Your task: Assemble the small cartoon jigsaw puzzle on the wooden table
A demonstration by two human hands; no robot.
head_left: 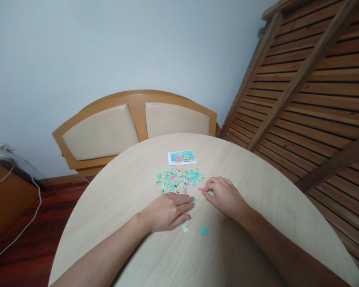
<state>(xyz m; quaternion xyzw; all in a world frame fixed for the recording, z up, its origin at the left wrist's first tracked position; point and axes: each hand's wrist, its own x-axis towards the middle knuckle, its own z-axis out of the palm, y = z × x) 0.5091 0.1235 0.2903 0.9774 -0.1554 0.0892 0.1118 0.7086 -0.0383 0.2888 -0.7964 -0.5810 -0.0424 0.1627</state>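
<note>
Pale round table (257,191); right hand's (223,195) grip narrow on pink piece (200,190); left hand (169,211) flat.

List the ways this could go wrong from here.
The left hand lies right against the near edge of the loose puzzle pieces, so sliding it forward might scatter them.

The same hand partly covers a small teal piece, which could get dragged or overlooked.

The pink piece at the fingertips of the right hand is small and close to the pile, so it could slip and get mixed in.
</note>
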